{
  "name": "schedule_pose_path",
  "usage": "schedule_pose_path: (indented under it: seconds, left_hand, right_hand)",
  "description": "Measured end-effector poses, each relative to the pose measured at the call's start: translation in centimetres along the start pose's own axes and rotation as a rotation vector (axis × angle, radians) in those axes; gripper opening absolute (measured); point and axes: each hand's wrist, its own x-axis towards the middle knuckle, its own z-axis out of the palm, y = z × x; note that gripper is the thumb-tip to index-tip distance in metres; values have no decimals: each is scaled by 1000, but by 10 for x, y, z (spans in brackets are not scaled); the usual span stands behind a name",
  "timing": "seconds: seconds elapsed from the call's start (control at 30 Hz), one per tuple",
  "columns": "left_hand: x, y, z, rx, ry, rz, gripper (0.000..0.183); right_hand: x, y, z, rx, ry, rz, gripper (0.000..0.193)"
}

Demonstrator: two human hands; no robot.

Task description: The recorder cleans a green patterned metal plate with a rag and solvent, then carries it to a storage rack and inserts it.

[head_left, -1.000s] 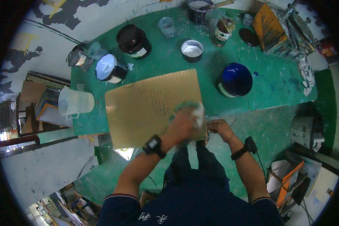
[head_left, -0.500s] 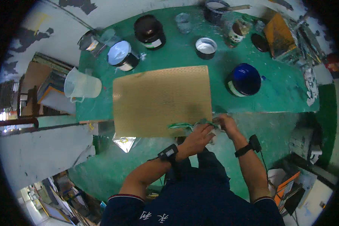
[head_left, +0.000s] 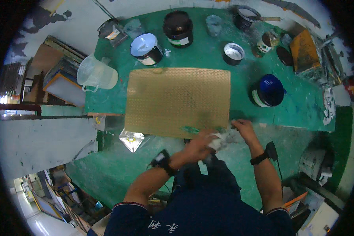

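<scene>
1. The left hand is reaching below the near right part of the gold panel, blurred; its fingers are meeting a crumpled whitish cloth, but I cannot tell how tightly they are closing.
2. The right hand is hovering just beside the panel's near right corner, fingers drawn together; I cannot tell whether they are pinching anything.
3. A green patch is showing on the panel above the left hand; whether it is joining the cloth is unclear.
4. The gold panel is lying flat, its near edge overhanging the green table, probably so that both hands are reaching that edge easily.
5. The blue-lined tub is standing right of the panel, the pitcher left, and the pale-blue pot behind, seemingly set aside to leave the panel unobstructed.
</scene>
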Motion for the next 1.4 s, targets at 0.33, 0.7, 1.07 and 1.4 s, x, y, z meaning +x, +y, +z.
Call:
schedule_pose_path:
  seconds: [0.33,0.7,1.07,1.4]
  left_hand:
    - [16,-61,-78,561,276,-86,43]
    - [82,-84,-109,691,369,-158,24]
    - [-83,-136,-159,682,436,150,35]
    - [-264,-122,-231,-264,1132,-715,42]
  right_hand:
    - [-1,7,26,133,-173,-13,30]
    - [-10,-1,33,128,-97,-122,24]
    - [-7,25,12,30,-43,-9,24]
    - [-47,-16,19,-751,315,-650,27]
